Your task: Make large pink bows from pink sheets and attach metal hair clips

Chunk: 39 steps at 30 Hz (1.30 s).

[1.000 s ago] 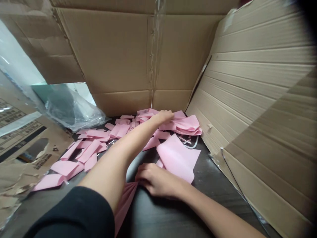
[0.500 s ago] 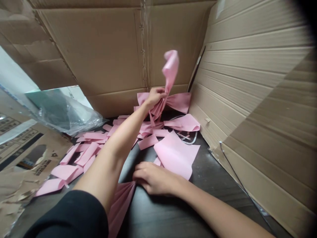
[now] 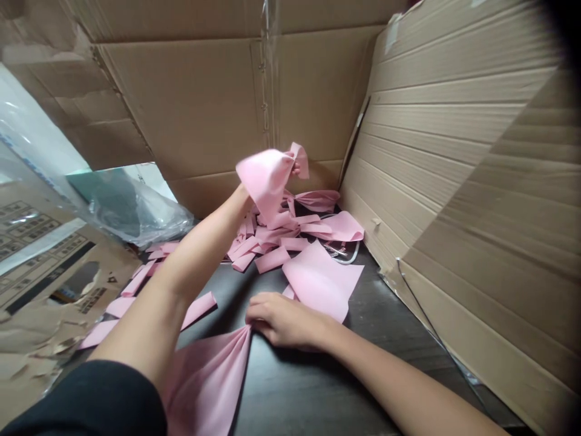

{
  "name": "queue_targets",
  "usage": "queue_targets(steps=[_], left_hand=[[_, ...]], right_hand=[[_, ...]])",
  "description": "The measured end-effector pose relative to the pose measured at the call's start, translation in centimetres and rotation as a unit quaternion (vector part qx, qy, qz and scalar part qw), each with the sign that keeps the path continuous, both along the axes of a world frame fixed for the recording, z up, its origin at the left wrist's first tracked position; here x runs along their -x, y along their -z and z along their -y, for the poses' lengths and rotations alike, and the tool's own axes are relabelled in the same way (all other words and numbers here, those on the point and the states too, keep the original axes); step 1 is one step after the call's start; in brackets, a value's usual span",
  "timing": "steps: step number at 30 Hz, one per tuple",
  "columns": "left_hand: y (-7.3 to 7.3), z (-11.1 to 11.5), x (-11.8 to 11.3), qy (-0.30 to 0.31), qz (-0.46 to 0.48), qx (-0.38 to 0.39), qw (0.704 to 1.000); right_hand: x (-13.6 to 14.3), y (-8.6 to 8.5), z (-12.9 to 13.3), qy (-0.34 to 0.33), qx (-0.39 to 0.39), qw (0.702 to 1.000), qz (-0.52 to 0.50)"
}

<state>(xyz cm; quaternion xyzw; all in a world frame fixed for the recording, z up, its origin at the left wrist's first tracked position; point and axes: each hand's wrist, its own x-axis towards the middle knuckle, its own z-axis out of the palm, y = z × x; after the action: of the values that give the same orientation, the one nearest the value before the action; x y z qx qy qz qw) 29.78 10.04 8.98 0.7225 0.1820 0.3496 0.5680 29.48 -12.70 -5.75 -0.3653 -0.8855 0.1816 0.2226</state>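
Big cardboard walls [image 3: 454, 139] stood all around you, at 12 o'clock and 3 o'clock, so the loose paper could not slide away. The dark table [image 3: 318, 387] was the floor of this little space.

At 9 o'clock a clear plastic bag [image 3: 122, 206] lay on printed cardboard [image 3: 40, 254], well out of your way.

The pile of pink paper strips [image 3: 281, 233] sat at 12 o'clock, near the back wall, where your arm could reach it. More folded strips lay scattered toward 9 o'clock. One flat pink sheet [image 3: 322, 281] lay just past your right hand, between the hand and the pile. A bit of thin wire [image 3: 347, 257] peeked out under the pile's right edge; what it was, I cannot tell.

Your left hand [image 3: 290, 172] was up in the air at 12 o'clock, closed around a bunch of pink paper [image 3: 265, 178]. The paper hid most of your fingers, and it hung crumpled because you gripped it in a bunch.

Your right hand [image 3: 284, 321] rested on the table in the middle. Its fingers pinched the gathered end of a pink fanned sheet [image 3: 209, 375], which spread out toward 6 o'clock. It looked like that pinch kept the folds together.
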Motion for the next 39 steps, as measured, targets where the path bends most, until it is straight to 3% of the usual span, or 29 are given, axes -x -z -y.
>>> queue_targets(steps=[3, 7, 12, 16, 19, 22, 26, 33, 39], left_hand=[[0.0, 1.2, 3.3, 0.039, -0.019, 0.059, 0.997], [1.0, 3.6, 9.3, 0.035, -0.053, 0.091, 0.994], [2.7, 6.3, 16.2, 0.044, -0.107, 0.161, 0.98], [4.7, 8.2, 19.5, 0.014, -0.097, 0.2, 0.975], [6.5, 10.3, 20.6, 0.001, -0.068, 0.216, 0.974], [8.4, 12.7, 21.0, -0.036, 0.041, 0.249, 0.967], [10.0, 14.5, 21.5, -0.038, 0.126, 0.284, 0.95], [11.4, 14.1, 22.6, -0.054, 0.177, 0.325, 0.928], [12.6, 13.9, 22.2, -0.093, 0.225, 0.317, 0.917]], right_hand=[[-0.1, -0.2, 0.1, -0.006, -0.009, 1.0, 0.004], [0.3, -0.2, 0.4, -0.027, -0.009, 0.999, -0.022], [1.7, -0.4, 1.9, -0.121, 0.133, 0.966, -0.188], [2.2, -0.3, 2.7, -0.211, 0.236, 0.93, -0.189], [1.9, 0.0, 2.7, -0.226, 0.253, 0.926, -0.167], [1.4, 0.0, 2.4, -0.202, 0.235, 0.936, -0.167], [1.1, -0.4, 2.0, -0.165, 0.205, 0.944, -0.199], [2.1, -1.3, 3.7, -0.075, 0.151, 0.965, -0.201], [2.8, -1.4, 4.2, -0.093, 0.074, 0.98, -0.157]])
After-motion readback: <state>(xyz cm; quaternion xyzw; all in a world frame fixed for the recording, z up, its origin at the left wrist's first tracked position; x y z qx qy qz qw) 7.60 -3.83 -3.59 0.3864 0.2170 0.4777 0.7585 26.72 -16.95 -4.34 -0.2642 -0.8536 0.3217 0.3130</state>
